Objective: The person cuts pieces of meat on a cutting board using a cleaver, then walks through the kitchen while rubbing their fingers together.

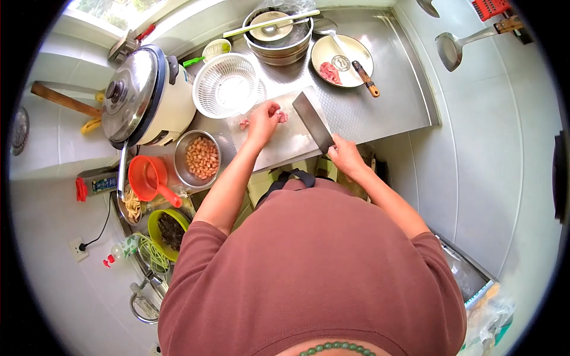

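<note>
While small, pink, glossy meat pieces [282, 118] lie on the pale cutting board [278, 146] in the head view, the left hand [264, 122] curls its grip beside them, whether pinching any cannot be told; the right hand [345, 155] wraps its grip around the broad grey cleaver [310, 117]'s handle

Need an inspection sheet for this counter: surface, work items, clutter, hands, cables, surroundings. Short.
Surface: metal counter; pale cutting board at its front edge.
Work items: cleaver over the board; meat pieces on it; more meat on a plate.
Clutter: white basket, cooker, metal bowl of nuts or beans, red dipper.
Hands: left hand at the meat pieces, grip unclear; right hand grips the cleaver.
Cables: black cord at wall socket; other end unclear.
Surroundings: window, pale walls, hanging utensil.
</note>
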Action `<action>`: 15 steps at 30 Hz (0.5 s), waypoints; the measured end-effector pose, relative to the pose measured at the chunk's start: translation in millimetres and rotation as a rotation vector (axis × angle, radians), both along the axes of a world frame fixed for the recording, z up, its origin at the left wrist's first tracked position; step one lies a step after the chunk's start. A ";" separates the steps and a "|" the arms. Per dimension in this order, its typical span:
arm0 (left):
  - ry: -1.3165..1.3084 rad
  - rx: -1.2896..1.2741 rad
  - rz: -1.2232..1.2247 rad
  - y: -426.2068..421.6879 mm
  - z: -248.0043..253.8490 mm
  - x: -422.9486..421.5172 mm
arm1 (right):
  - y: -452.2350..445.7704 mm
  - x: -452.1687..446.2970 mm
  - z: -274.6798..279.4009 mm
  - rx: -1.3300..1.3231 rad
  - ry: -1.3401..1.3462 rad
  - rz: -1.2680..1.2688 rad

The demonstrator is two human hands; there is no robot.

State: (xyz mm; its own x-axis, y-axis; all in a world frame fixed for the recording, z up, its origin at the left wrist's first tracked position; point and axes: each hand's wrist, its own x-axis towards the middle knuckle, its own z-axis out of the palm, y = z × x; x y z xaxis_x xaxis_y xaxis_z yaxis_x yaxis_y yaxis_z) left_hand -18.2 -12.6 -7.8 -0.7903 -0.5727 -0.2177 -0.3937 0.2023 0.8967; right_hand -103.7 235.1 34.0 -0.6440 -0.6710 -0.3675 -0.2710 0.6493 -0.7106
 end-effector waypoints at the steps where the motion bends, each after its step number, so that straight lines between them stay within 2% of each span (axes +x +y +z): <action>1: 0.007 0.137 0.035 2.5 3.6 -2.2 | -0.5 0.4 -2.3 0.032 -0.017 -0.010; 4: -0.037 0.421 -0.007 8.8 1.0 -8.9 | 0.1 -2.1 -6.1 -0.015 0.024 0.008; 7: -0.083 0.418 -0.207 20.7 -12.9 -9.7 | 0.7 -1.0 -7.4 -0.024 0.024 0.013; 10: -0.052 -0.380 -0.345 21.8 -35.9 -12.3 | 0.1 -0.2 -11.1 -0.001 0.040 0.014; 11: -0.095 -0.533 -0.324 21.8 -42.4 -15.9 | -0.4 -0.7 -11.7 0.008 0.043 0.013; 15: -0.095 -0.477 -0.165 24.8 -28.4 -20.6 | -1.3 1.5 -6.1 -0.006 0.032 -0.004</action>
State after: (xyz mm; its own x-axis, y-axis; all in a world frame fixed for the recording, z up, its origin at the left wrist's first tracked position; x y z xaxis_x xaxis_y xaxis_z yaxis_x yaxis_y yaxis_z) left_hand -38.8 12.2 -36.2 -0.8680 -0.4952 -0.0379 -0.3974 0.6469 0.6509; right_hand -102.2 233.8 27.9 -0.6583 -0.6701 -0.3429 -0.2909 0.6466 -0.7052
